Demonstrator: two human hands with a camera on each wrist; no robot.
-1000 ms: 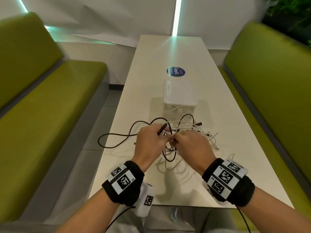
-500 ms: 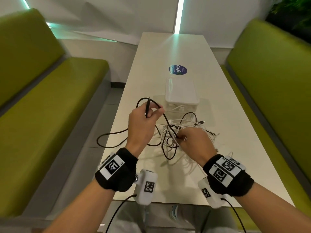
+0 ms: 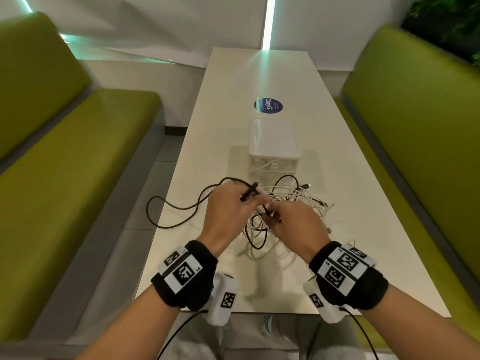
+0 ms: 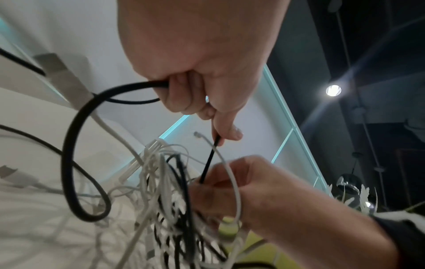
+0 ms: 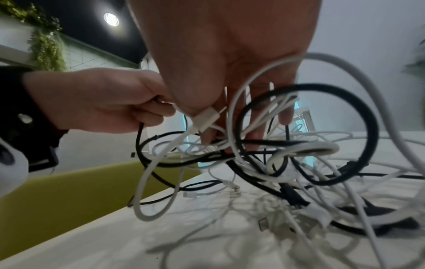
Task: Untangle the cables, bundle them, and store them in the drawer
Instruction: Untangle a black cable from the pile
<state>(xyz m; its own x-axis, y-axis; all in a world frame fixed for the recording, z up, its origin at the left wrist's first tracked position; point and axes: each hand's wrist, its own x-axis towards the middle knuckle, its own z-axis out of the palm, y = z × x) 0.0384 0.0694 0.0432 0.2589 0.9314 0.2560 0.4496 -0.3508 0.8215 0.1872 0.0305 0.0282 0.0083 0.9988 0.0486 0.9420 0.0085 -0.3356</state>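
Both hands work close together over the near half of the long pale counter (image 3: 226, 105). The left hand (image 3: 228, 211) has its grip clenched around a black cable (image 3: 166, 224), whose plug end sticks up past the knuckles while the rest loops out leftward across the counter and over its edge. The right hand (image 3: 298, 224) pinches into the tangle of white and black cables (image 3: 293, 201), fingers curled among several strands, lifting part of the knot just off the surface; exactly which strand it pinches I cannot tell. Just beyond the tangle sits a small white drawer box (image 3: 274, 141), with a white cable visible through its front. A round blue sticker (image 3: 268, 106) lies farther back. Green benches (image 3: 78, 152) flank both sides.
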